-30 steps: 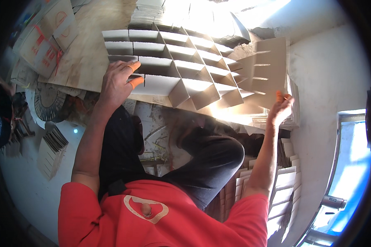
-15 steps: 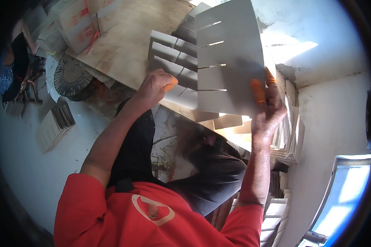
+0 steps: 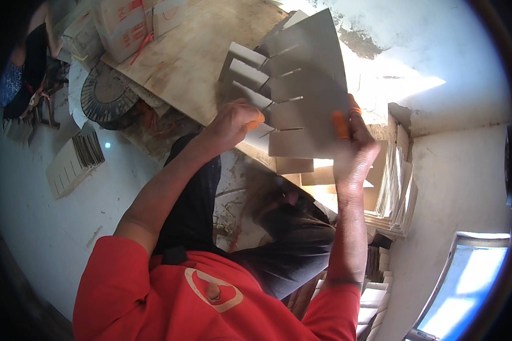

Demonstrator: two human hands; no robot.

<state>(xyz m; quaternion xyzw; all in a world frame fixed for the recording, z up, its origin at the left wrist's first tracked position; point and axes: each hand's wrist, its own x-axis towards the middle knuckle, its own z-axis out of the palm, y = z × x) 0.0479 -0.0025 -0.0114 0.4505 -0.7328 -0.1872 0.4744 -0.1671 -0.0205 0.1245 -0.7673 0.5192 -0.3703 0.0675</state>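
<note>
My right hand (image 3: 355, 142), with orange finger covers, grips the right edge of an upright slotted cardboard sheet (image 3: 310, 74). Its slots open on the left side; the edge looks thick, so it may be several sheets together. Behind it and to the left is a second slotted cardboard sheet (image 3: 246, 71), its strips tilted apart. The slotted sides of the two meet, though how deep they interlock is hard to tell. My left hand (image 3: 236, 122), also in orange finger covers, is closed at the lower left edge of that second sheet; its fingertips are partly hidden.
A wooden board (image 3: 182, 62) lies under the work, carrying cardboard boxes (image 3: 122, 28) at far left. Stacked cardboard sheets (image 3: 389, 187) stand at right by the wall. Another slotted stack (image 3: 74, 165) sits on the floor at left, near a round dark object (image 3: 108, 96). Part of another person (image 3: 26, 74) shows at far left.
The right hand has brought its sheet left and turned it more edge-on, against the second sheet. The left hand has moved slightly right, and the second sheet's strips now tilt apart.
</note>
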